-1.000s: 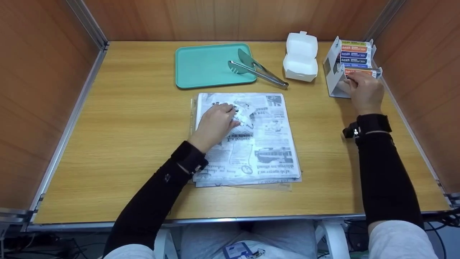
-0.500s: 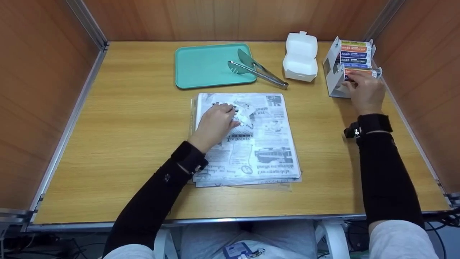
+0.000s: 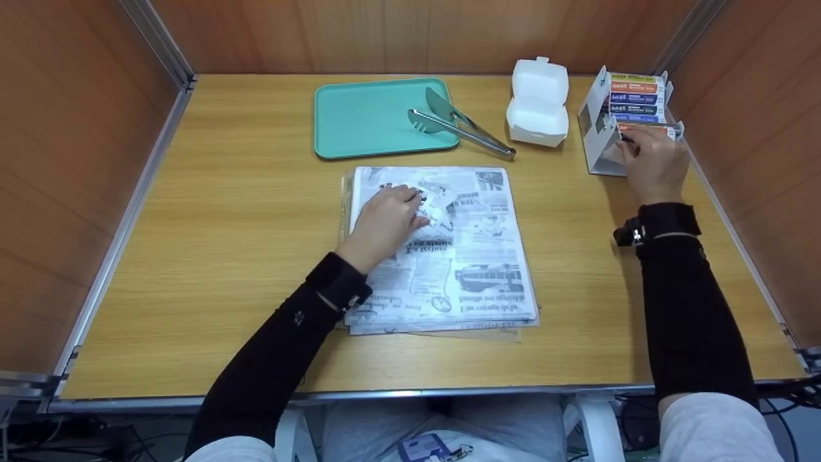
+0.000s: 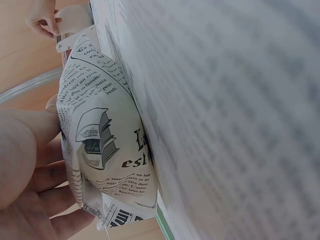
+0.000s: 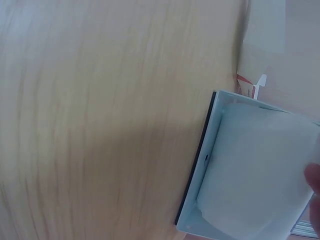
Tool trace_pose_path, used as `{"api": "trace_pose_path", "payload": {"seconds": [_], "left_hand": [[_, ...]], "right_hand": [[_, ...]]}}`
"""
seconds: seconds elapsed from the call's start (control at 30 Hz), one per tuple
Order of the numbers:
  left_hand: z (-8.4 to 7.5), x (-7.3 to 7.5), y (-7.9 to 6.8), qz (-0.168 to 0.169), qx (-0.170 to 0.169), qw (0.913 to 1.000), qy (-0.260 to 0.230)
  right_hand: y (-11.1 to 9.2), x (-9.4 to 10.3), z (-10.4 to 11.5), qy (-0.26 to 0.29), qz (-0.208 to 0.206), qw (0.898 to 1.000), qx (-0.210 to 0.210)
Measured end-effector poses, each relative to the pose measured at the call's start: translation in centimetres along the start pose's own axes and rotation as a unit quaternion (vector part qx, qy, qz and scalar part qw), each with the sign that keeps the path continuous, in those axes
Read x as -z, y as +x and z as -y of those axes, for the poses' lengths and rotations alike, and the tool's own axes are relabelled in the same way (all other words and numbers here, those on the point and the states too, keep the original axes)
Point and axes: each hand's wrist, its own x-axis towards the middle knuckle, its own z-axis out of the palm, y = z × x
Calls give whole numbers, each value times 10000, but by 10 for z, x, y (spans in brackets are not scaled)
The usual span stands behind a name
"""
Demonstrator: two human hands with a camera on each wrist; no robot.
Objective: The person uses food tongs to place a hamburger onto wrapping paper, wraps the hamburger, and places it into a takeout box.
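In the head view my left hand (image 3: 386, 221) holds a small parcel wrapped in newsprint paper (image 3: 433, 218) down on a stack of printed sheets (image 3: 478, 256). The left wrist view shows my curled fingers (image 4: 55, 187) along one side of the wrapped parcel (image 4: 107, 130); its contents are hidden. Farther right, my right hand (image 3: 657, 163) pinches the edge of an orange label (image 3: 662, 131) at the front of a grey label dispenser (image 3: 600, 141). In the right wrist view, whitish backing paper (image 5: 255, 170) shows inside the dispenser's frame, with fingertips (image 5: 314, 177) beside it.
A green tray (image 3: 372, 122) lies at the back, with metal tongs (image 3: 471, 133) resting partly over its right edge. An open white clamshell box (image 3: 537, 102) stands between tray and dispenser. Wood panels (image 3: 410, 38) close off the back and both sides.
The right fingertips shift very slightly at the orange label. My left hand, the parcel and the other things stay in place.
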Motion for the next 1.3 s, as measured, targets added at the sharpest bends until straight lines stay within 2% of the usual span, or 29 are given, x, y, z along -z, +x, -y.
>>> {"api": "trace_pose_path", "payload": {"seconds": [0.13, 0.3, 0.63, 1.3], "left_hand": [[0, 0, 0, 2, -4, 10000, 12], [1, 1, 0, 0, -32, 10000, 89], [1, -1, 0, -81, -85, 9999, 89], [0, 0, 0, 101, 3, 9999, 39]], "right_hand": [[0, -1, -2, 130, -97, 9998, 121], [0, 0, -5, 317, 21, 9995, 30], [0, -2, -6, 179, 25, 9996, 224], [0, 0, -6, 344, 167, 9991, -161]]}}
